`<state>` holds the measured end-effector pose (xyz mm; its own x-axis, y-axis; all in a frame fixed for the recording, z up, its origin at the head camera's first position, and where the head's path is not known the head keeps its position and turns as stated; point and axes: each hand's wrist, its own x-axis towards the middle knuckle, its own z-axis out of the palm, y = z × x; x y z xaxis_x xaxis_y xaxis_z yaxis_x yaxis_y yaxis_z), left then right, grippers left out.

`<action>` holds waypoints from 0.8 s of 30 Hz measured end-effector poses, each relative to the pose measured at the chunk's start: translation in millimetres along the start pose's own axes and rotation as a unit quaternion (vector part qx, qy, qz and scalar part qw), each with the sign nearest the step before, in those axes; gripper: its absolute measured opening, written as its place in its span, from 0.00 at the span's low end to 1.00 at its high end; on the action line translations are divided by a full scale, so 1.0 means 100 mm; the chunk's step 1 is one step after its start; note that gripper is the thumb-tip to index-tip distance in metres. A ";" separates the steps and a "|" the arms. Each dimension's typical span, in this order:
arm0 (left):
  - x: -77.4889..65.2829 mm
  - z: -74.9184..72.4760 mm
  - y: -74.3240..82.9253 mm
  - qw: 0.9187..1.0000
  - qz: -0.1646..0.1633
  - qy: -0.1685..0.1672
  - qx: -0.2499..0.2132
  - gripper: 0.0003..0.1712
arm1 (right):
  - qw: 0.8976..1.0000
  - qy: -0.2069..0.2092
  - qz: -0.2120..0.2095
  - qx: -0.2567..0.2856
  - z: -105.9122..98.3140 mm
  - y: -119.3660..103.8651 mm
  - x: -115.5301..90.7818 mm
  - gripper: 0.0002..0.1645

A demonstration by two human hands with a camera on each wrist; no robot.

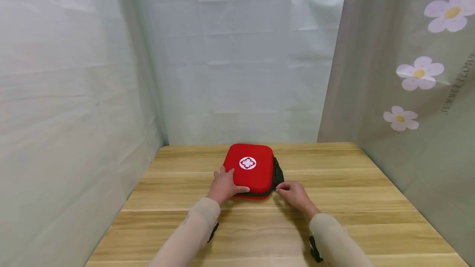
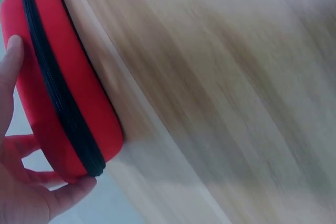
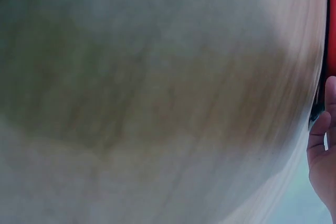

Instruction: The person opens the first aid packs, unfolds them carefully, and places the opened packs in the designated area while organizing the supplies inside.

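A red zippered first-aid case (image 1: 249, 169) with a white round emblem lies closed on the wooden table. My left hand (image 1: 224, 185) grips its near left corner. In the left wrist view the thumb of this hand presses the red front wall, while the other fingers curve round the end by the black zipper (image 2: 58, 90). At the near right corner my right hand (image 1: 295, 195) pinches the zipper pull, which is mostly hidden by the fingertips. Only the edge of the right wrist view shows this hand (image 3: 321, 145), with a small dark piece at its fingertips.
A black strap or handle (image 1: 277, 172) sticks out from the case's right side. The wood-grain table (image 1: 345, 213) stretches to both sides and toward me. Pale curtains (image 1: 241, 61) stand behind and on both sides, with printed flowers on the right one.
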<state>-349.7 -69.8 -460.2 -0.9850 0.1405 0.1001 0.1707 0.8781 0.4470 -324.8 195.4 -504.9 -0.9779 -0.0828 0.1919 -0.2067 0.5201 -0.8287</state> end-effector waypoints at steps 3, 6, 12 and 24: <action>-0.02 0.02 0.06 1.000 -0.002 0.017 0.012 0.55 | 1.000 -0.021 0.003 0.007 0.00 -0.01 0.00 0.02; -0.03 0.05 0.09 0.999 -0.001 0.039 0.031 0.54 | 0.999 -0.039 0.001 0.012 0.02 -0.03 0.00 0.03; -0.06 0.10 0.04 0.997 0.018 0.054 0.049 0.54 | 1.000 -0.020 -0.007 -0.002 0.07 -0.04 -0.02 0.03; -0.31 -0.01 -0.20 0.992 0.100 0.028 0.078 0.45 | 0.993 0.053 0.004 -0.102 0.04 -0.05 -0.01 0.03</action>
<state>-322.4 -91.9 -471.0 -0.9284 0.2973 0.2230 0.3518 0.8963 0.2700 -322.7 189.2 -503.3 -0.9684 0.0069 0.2494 -0.1778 0.6820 -0.7094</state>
